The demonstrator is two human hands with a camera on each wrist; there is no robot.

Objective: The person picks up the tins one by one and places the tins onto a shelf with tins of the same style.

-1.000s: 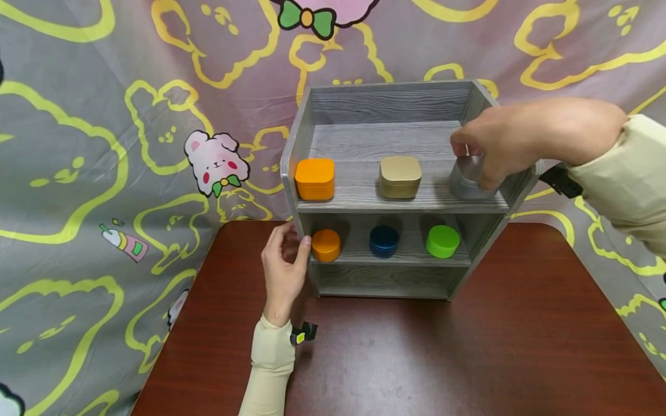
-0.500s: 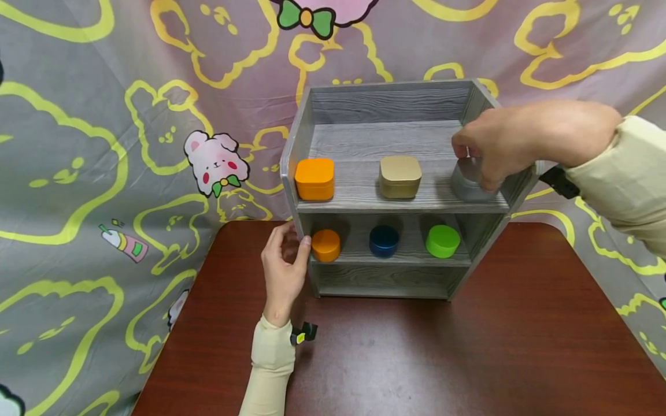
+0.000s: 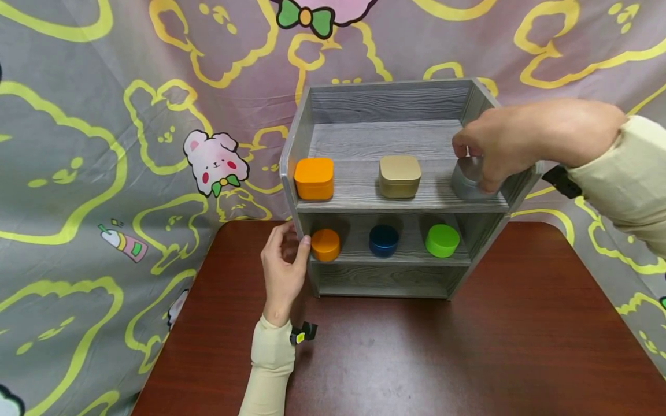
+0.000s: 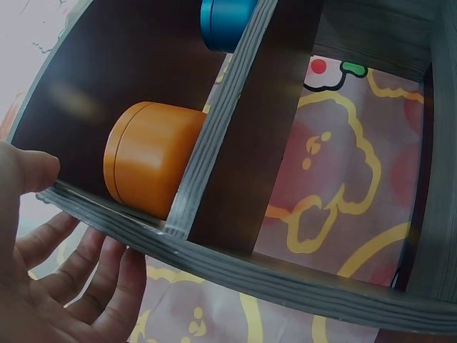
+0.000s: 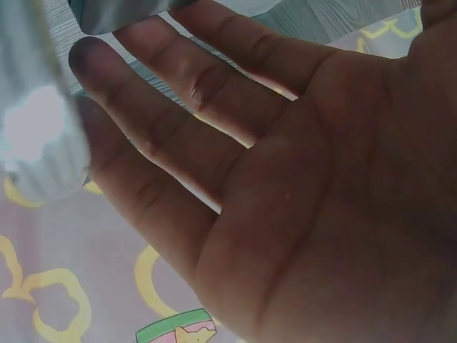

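Note:
A grey wood-grain shelf unit [image 3: 387, 138] stands on the table. At the right end of its upper shelf, my right hand [image 3: 520, 136] grips a silver-grey square tin [image 3: 463, 182] by its sides; thumb in front, fingers behind. Only a dark corner of that tin [image 5: 118, 13] shows at the fingertips in the right wrist view. My left hand [image 3: 283, 266] holds the unit's left side panel [image 4: 114, 225], thumb at the front edge and fingers outside. Closest to that thumb is a round orange tin [image 4: 153, 157].
A square orange tin [image 3: 314, 179] and a square gold tin [image 3: 399, 176] share the upper shelf. Below, a round blue tin [image 3: 384, 241] and a round green tin [image 3: 442, 241] stand beside the round orange one. Patterned cloth [image 3: 250, 110] hangs behind the brown table [image 3: 551, 323].

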